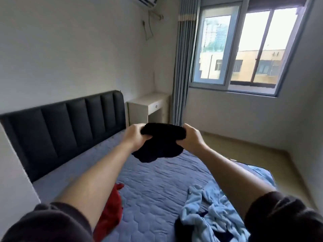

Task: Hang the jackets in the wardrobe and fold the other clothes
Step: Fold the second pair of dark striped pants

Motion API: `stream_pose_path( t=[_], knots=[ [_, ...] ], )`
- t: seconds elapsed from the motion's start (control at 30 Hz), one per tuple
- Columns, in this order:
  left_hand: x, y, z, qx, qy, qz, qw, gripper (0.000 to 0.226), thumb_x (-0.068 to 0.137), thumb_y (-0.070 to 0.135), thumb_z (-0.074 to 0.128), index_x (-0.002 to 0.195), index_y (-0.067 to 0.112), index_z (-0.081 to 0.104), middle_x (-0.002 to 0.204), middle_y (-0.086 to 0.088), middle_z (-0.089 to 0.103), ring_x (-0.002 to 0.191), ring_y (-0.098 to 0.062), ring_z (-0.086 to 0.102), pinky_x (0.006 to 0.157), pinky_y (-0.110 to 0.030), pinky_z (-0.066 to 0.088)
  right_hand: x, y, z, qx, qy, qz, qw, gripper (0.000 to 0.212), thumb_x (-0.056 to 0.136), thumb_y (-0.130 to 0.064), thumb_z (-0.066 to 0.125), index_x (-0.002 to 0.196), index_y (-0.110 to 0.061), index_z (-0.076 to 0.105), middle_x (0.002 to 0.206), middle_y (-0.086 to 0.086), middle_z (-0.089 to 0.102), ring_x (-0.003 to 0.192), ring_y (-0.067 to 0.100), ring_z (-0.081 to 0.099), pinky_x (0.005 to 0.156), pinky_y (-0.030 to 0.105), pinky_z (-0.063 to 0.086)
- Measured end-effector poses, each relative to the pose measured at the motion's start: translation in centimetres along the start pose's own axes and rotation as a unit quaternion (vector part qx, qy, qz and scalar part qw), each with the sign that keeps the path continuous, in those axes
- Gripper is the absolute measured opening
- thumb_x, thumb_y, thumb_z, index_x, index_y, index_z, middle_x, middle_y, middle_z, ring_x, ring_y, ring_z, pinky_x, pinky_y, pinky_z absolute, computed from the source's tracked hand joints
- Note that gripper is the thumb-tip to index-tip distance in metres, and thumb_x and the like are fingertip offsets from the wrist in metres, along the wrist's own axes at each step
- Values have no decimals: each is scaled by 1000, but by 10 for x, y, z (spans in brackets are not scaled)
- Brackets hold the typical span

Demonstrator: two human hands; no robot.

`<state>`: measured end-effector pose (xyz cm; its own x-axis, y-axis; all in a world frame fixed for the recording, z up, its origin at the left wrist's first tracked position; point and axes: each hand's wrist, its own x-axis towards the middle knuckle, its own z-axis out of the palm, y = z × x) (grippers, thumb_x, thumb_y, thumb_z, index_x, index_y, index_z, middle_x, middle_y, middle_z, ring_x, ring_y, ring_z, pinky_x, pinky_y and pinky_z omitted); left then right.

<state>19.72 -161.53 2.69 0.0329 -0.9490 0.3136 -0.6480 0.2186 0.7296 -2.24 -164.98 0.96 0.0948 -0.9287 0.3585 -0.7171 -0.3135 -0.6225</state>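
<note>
A small black garment (pixel 160 144) hangs in the air above the bed, bunched at the top and drooping below. My left hand (pixel 134 137) grips its left edge and my right hand (pixel 191 137) grips its right edge, both arms stretched forward. On the blue quilted mattress (pixel 157 186) lies a red garment (pixel 111 210) at the lower left, partly hidden by my left forearm. A crumpled light blue garment (pixel 209 212) lies at the lower right, with something dark (pixel 180 226) under its near edge.
A black padded headboard (pixel 61 133) runs along the left wall. A white bedside table (pixel 148 107) stands in the far corner beside a grey-blue curtain (pixel 185 67) and a window (pixel 244 49). Bare wooden floor (pixel 253 151) lies right of the bed.
</note>
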Motion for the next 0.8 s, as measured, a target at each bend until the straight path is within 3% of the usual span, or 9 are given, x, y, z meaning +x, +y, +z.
stream_pose_path(
  t=[0.1, 0.23, 0.3, 0.37, 0.53, 0.67, 0.8],
  knots=[
    [-79, -57, 61, 5, -50, -65, 997, 34, 81, 10, 73, 114, 5, 67, 108, -15, 70, 104, -27, 64, 88, -35, 49, -89, 57, 56, -58, -99, 29, 993, 29, 70, -21, 71, 80, -21, 43, 72, -3, 51, 71, 24, 50, 59, 29, 36],
    [-192, -125, 126, 52, -133, -152, 978, 36, 78, 12, 75, 113, 10, 69, 105, -12, 72, 103, -23, 65, 76, -26, 43, -212, 115, 117, -68, -210, 64, 973, 30, 72, -17, 71, 78, -19, 42, 80, 8, 60, 78, 28, 57, 58, 28, 29],
    [-245, -150, 148, 43, -181, -198, 962, 32, 77, 12, 75, 109, 10, 70, 101, -11, 72, 100, -23, 66, 68, -22, 40, -262, 131, 133, -48, -251, 71, 964, 37, 71, -13, 71, 68, -27, 37, 74, 3, 60, 75, 25, 57, 55, 23, 29],
    [-283, -166, 159, 39, -210, -235, 948, 27, 77, 13, 76, 104, 11, 71, 98, -11, 73, 97, -23, 66, 70, -25, 43, -295, 138, 142, -26, -282, 93, 954, 43, 70, -11, 72, 63, -28, 33, 65, -3, 52, 72, 19, 52, 55, 20, 29],
    [-308, -174, 152, 17, -266, -268, 926, 19, 77, 10, 76, 95, 6, 71, 82, -4, 66, 79, -11, 57, 74, -32, 50, -303, 135, 138, -14, -381, 129, 916, 25, 68, -10, 74, 79, -10, 52, 80, 7, 56, 78, 16, 52, 63, 28, 36],
    [-273, -181, 150, -9, -259, -260, 930, 10, 80, 5, 71, 88, 7, 66, 86, -8, 66, 80, -11, 55, 74, -30, 46, -273, 137, 142, 61, -351, 184, 916, 25, 70, -8, 73, 71, -19, 50, 71, -2, 54, 74, 13, 52, 65, 25, 41],
    [-227, -213, 172, -28, -251, -278, 927, 9, 83, 10, 69, 92, 9, 66, 87, -6, 66, 81, -13, 57, 73, -29, 45, -236, 163, 174, 103, -328, 242, 907, 23, 73, -12, 74, 91, -18, 62, 84, 0, 64, 77, 12, 60, 70, 23, 48]
  ],
)
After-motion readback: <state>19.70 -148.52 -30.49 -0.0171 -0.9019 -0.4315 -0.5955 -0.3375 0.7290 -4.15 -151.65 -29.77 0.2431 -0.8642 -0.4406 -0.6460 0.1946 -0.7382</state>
